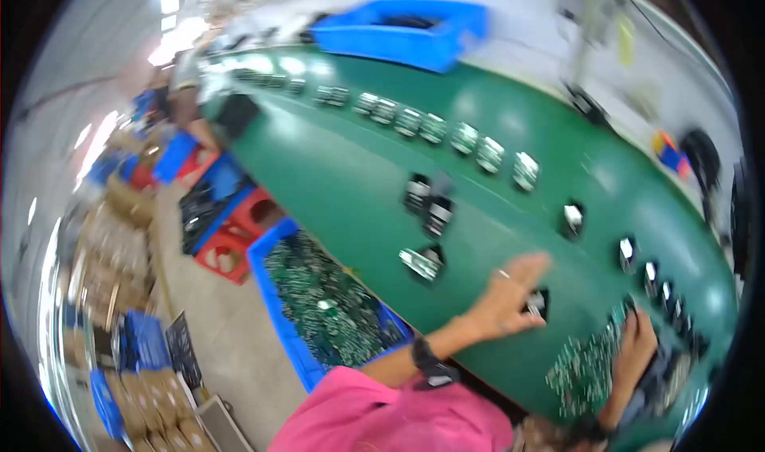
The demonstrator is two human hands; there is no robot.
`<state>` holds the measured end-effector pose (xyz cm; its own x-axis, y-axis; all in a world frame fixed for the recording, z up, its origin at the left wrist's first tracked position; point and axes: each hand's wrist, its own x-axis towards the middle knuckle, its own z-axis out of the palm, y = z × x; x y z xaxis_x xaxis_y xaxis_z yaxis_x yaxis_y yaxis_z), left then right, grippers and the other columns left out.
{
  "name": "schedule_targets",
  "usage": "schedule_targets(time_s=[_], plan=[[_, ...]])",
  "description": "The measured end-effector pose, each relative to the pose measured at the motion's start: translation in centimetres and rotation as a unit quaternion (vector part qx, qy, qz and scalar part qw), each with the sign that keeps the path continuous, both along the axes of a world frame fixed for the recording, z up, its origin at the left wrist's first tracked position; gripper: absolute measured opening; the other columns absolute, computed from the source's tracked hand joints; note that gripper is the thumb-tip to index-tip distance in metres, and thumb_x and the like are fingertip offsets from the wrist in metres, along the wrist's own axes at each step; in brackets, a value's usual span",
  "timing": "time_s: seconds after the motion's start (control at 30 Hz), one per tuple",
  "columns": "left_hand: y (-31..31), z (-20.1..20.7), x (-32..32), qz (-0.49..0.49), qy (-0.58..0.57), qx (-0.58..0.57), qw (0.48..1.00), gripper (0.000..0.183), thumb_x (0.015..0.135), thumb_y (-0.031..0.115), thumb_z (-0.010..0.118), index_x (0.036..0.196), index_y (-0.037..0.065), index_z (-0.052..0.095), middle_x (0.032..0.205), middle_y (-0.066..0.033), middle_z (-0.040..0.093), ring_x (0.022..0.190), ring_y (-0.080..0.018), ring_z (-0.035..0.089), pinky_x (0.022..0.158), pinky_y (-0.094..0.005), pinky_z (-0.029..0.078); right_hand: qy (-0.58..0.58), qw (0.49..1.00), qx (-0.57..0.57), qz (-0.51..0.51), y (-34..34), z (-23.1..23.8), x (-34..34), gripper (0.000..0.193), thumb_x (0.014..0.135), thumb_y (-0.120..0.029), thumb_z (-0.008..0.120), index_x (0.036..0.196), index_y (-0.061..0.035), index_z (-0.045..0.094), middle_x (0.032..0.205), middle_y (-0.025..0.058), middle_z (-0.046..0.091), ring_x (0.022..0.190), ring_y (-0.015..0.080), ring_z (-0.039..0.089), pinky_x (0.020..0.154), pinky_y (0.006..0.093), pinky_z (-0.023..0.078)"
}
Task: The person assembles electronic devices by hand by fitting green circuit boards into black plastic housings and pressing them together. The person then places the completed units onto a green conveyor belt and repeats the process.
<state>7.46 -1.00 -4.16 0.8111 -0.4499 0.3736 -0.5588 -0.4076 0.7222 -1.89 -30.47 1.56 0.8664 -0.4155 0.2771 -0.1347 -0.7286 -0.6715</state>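
While looking down on the work, see a long green table (343,157) stretching from upper left to lower right. Next in size, find a blue bin (280,316) beside the near edge, heaped with circuit boards (323,300), then a shallower blue tray (374,45) at the far edge. At the bottom, note pink clothing (390,416). Along the far half of the table, trace a spaced row of green boards (488,155), followed on the right by small black pieces (626,253) with pale tops. Near the right end, find a loose pile of green boards (578,372).

See the left hand (506,302) open over the table, with fingers outstretched and thumb apart. At the right border of the pile, see the right hand (635,344) with fingers curled; cannot tell, through blur, whether gripping a board. On the left wrist, note a black band (434,368). Mid-table, pick out two black units (438,215) near each other, and nearer, a single green board (416,264) beside a dark piece. Between left thumb and fingers, spot a black-and-white piece (538,303); cannot tell whether touching the hand. Smallest, on a left finger, notice a ring (504,274).
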Motion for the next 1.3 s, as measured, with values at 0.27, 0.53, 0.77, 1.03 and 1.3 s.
schedule_targets(time_s=[0.27, 0.53, 0.77, 1.03, 1.3], plan=[[0.7, -0.1, -0.9, 0.007, -0.023, 0.140, 0.990, 0.094, 0.069, 0.042, 0.083, 0.147, 0.009, 0.042, 0.135, -0.0129, 0.058, 0.135, -0.0353, 0.043, 0.117, -0.0582, 0.018, 0.040, 0.951, 0.302, 0.056, 10.0, 1.3, -2.2, 0.028, 0.095, -0.001, 0.061, 0.122, 0.0048, 0.063, 0.093, 0.0088, 0.069, 0.070, 0.0112, 0.065, 0.063, 0.0226, 0.053], [-0.3, 2.2, -4.1, -0.162, 0.459, -0.357, 0.797, 0.034, 0.089, 0.016, 0.061, 0.120, 0.004, 0.055, 0.100, -0.0065, 0.058, 0.088, -0.0142, 0.060, 0.087, -0.0293, 0.050, -0.052, 0.860, 0.507, 0.031, 13.6, -1.3, -2.6, 0.020, 0.097, -0.001, 0.058, 0.115, 0.0065, 0.059, 0.090, 0.0110, 0.068, 0.068, 0.0131, 0.067, 0.060, 0.0240, 0.054], [-1.8, 1.4, -4.5, -0.176, 0.316, -0.186, 0.914, 0.032, 0.106, 0.031, 0.046, 0.102, 0.003, 0.063, 0.100, -0.0058, 0.056, 0.085, -0.0143, 0.055, 0.078, -0.0290, 0.049, -0.049, 0.888, 0.458, 0.001, 13.7, 1.4, -2.4, 0.020, 0.094, 0.000, 0.062, 0.114, 0.0060, 0.060, 0.091, 0.0102, 0.068, 0.071, 0.0136, 0.067, 0.062, 0.0244, 0.055], [-0.3, 3.2, -4.7, -0.138, 0.525, -0.129, 0.830, 0.024, 0.101, 0.019, 0.047, 0.091, 0.001, 0.061, 0.085, -0.0069, 0.056, 0.073, -0.0143, 0.058, 0.064, -0.0289, 0.049, -0.135, 0.979, 0.065, 0.138, 13.4, -0.7, -2.3, 0.021, 0.079, 0.005, 0.072, 0.099, -0.0019, 0.070, 0.100, 0.0116, 0.071, 0.081, 0.0234, 0.068, 0.070, 0.0309, 0.053], [-0.7, 2.6, -4.4, -0.179, 0.490, -0.137, 0.842, 0.014, 0.099, 0.016, 0.050, 0.103, 0.002, 0.053, 0.078, -0.0041, 0.060, 0.062, -0.0123, 0.059, 0.055, -0.0273, 0.049, -0.114, 0.980, 0.036, 0.161, 12.9, -1.0, -3.2, 0.027, 0.077, 0.004, 0.074, 0.101, -0.0066, 0.075, 0.109, 0.0121, 0.070, 0.086, 0.0258, 0.067, 0.076, 0.0349, 0.052]])
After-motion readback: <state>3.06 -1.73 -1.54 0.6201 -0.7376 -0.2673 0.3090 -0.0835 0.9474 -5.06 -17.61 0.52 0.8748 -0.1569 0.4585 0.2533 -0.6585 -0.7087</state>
